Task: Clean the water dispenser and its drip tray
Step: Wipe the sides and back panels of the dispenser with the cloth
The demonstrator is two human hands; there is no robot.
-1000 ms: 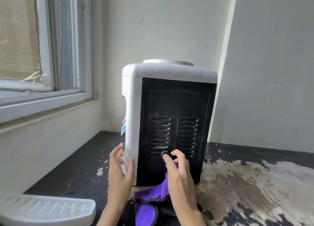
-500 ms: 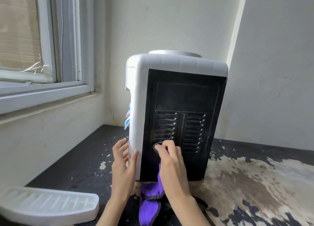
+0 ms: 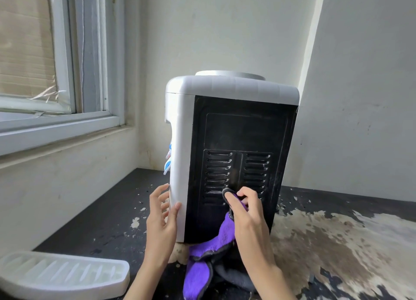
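White drip tray (image 3: 65, 275) at far left, hanging past the near edge of the dark, peeling surface (image 3: 94, 212), well apart from the rest. Left hand (image 3: 162, 218), grip relaxed, fingers straight against the white corner edge of the water dispenser (image 3: 227, 124). Right hand (image 3: 247, 212), grip pinching a purple cloth (image 3: 209, 254) onto the black vented panel. Bare worn surface at right.

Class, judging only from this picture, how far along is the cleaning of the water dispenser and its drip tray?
Done: the drip tray is off and lies apart on the counter. In hand: the right hand presses a purple cloth onto the dispenser's black vented panel while the left hand steadies its white edge. Left: the panel looks dusty; the tray's cleanliness is unclear.
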